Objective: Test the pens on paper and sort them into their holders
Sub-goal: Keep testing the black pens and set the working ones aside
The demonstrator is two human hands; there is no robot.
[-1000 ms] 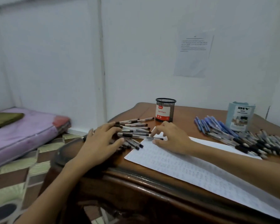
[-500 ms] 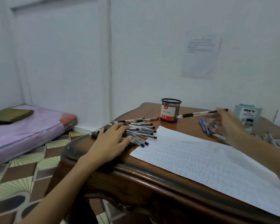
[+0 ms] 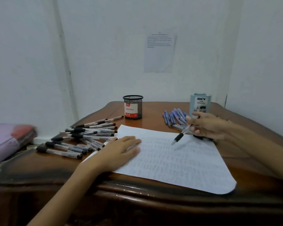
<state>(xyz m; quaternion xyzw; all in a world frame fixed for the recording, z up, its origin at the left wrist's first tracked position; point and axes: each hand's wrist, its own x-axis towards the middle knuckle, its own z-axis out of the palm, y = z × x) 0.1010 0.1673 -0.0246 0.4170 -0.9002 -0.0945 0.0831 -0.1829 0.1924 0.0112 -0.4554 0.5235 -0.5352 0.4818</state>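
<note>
A white lined sheet of paper (image 3: 178, 162) lies on the wooden table (image 3: 153, 124). My left hand (image 3: 121, 150) lies flat on the sheet's left edge, fingers straight. My right hand (image 3: 207, 126) grips a black-grip pen (image 3: 180, 135), its tip slanting down just over the paper's upper right part. Several black pens (image 3: 82, 136) are heaped left of the sheet. Blue pens (image 3: 173, 118) lie at the back right. A black mesh holder (image 3: 133, 107) stands behind the paper, and a pale blue holder (image 3: 200, 104) stands behind my right hand.
A printed notice (image 3: 159, 53) hangs on the white wall behind the table. A purple mattress (image 3: 8, 137) lies on the floor at the left. The table's carved front edge (image 3: 137, 190) runs close below the paper.
My left hand left the black pen pile and now lies on the paper. My right hand lifted a pen off toward the right, then swung it down toward the sheet. The camera turned right.
</note>
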